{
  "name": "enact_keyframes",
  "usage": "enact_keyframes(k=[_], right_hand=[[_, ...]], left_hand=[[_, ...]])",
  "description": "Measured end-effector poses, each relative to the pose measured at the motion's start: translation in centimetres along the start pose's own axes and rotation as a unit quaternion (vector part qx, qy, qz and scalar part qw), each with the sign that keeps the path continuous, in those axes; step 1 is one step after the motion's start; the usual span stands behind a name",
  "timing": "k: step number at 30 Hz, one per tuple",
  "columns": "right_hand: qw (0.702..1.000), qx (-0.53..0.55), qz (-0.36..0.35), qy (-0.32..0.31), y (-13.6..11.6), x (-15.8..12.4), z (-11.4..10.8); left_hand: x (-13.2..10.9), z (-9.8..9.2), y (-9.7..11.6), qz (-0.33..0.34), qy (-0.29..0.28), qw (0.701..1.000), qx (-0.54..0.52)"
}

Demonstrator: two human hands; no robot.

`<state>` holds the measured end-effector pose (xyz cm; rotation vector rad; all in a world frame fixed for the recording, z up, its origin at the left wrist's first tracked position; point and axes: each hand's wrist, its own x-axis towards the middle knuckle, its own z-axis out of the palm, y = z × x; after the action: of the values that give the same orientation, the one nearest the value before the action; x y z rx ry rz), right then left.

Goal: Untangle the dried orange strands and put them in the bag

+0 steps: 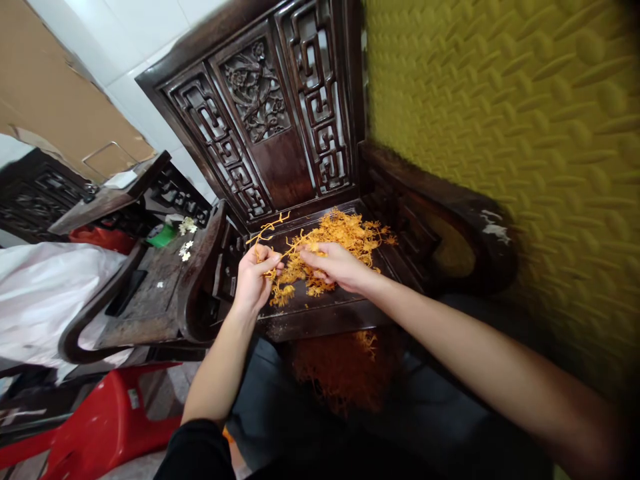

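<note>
A loose heap of orange, thin branching sprigs (345, 230) lies on the seat of a dark carved wooden chair (287, 173). My left hand (256, 273) is closed on one such sprig (270, 229), whose stem sticks up and left past the fingers. At the heap's near left edge, my right hand (333, 265) pinches the other end of a thin orange strand stretched between both hands. The fingertips partly hide where the strand is held. More orange sprigs (367, 343) show lower down, between my legs, in shadow.
Left of the chair stands a dark wooden side table (150, 307) with small pale flower-like pieces (186, 251) and a green tape roll (163, 235). A red plastic stool (100, 427) is at lower left. A yellow-green textured panel (500, 133) rises on the right.
</note>
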<state>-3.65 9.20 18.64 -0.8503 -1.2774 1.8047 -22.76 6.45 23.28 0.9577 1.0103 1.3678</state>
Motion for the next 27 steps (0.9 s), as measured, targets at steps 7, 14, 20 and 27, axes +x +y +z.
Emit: enact_keyframes(k=[7,14,20,27], right_hand=[[0.996,0.068,-0.058,0.013,-1.0,0.0,0.3],[0.934,0.08,-0.154,0.313,-4.4,-0.1,-7.6],[0.963,-0.183,-0.176,0.095,-2.5,-1.6,-0.6],[0.869,-0.448,-0.19,0.091,0.8,-1.2,3.5]], left_hand=[[0.1,0.3,-0.3,0.014,0.034,0.999,0.007],[1.6,-3.6,1.4,0.074,0.108,0.989,-0.062],[1.4,-1.0,-1.6,0.021,0.092,0.995,-0.039],[0.2,1.8,-3.8,0.012,0.039,0.999,-0.008]])
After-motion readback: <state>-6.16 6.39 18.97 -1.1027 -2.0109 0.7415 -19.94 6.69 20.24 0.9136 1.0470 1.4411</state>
